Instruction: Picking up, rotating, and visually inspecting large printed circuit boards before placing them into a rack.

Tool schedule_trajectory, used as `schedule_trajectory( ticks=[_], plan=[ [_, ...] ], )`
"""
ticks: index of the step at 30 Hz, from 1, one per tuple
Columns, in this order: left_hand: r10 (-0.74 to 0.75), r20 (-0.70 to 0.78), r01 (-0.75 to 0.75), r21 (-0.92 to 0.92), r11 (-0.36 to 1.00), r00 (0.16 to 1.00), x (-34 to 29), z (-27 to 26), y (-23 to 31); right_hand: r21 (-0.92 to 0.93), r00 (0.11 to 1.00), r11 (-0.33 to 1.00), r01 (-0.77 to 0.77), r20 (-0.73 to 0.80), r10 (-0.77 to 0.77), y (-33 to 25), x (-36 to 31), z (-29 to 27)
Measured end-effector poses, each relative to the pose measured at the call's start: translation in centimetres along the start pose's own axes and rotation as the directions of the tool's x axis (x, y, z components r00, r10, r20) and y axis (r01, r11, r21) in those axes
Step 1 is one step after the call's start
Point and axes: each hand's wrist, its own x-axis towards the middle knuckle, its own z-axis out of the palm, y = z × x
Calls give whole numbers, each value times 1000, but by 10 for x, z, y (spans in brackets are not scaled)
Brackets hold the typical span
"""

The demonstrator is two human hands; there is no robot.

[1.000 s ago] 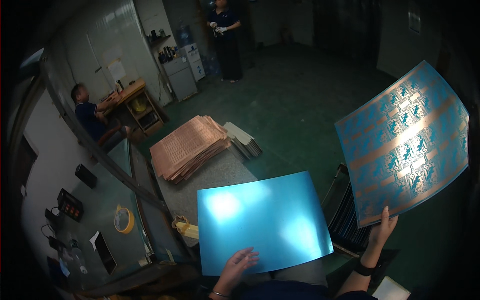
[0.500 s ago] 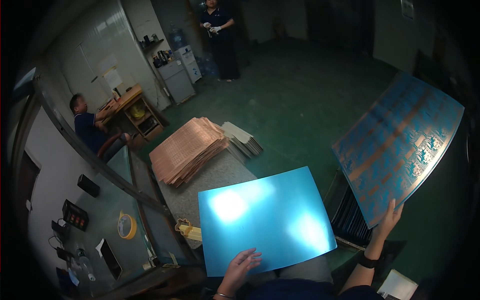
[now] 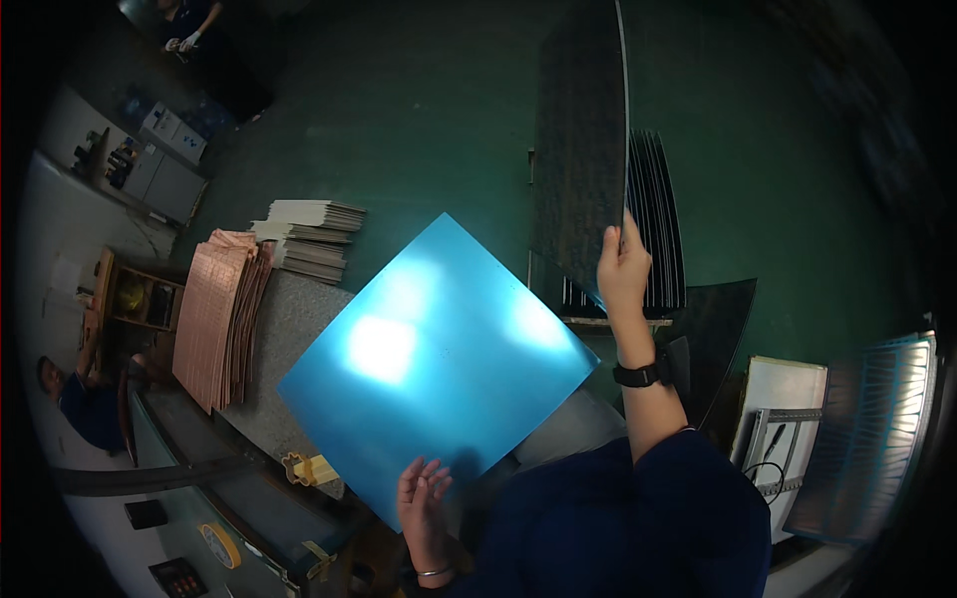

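My right hand [image 3: 624,267] pinches the lower edge of a large thin circuit board panel [image 3: 581,140], held upright and seen nearly edge-on, its visible face dark. It is held beside a rack of upright panels [image 3: 658,214], partly covering them. My left hand [image 3: 423,500] is over the near edge of a shiny blue sheet [image 3: 449,339], fingers loosely bent and apart, with nothing in them. The sheet lies flat on a grey speckled table [image 3: 284,319]; whether the left hand touches it I cannot tell.
A stack of copper-coloured panels [image 3: 211,319] and pale stacked boards [image 3: 304,239] stand to the left. A yellow holder [image 3: 309,468] sits at the table's near edge. A metal frame [image 3: 783,439] and a patterned panel [image 3: 867,439] are at right. Two people are at the far left.
My view has turned to the right. The right hand has swung the panel from tilted, with its blue and copper pattern showing, to upright by the rack. The left hand stays empty over the sheet.
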Motion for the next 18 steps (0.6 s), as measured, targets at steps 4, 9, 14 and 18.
schedule_trajectory(
  ticks=[4,9,14,18],
  plan=[
    [-20,-38,23,73,997,999,-6,2,7,-233,988,968,-94,97,120,18,-11,9],
    [-37,-103,50,130,990,994,-2,-10,2,-284,978,950,-133,118,172,38,-24,16],
    [-76,-121,100,211,972,990,5,-15,-4,-312,965,935,-166,144,220,52,-28,19],
    [-88,-117,111,213,971,989,5,-13,-6,-262,941,933,-247,165,295,50,-22,17]
  ],
)
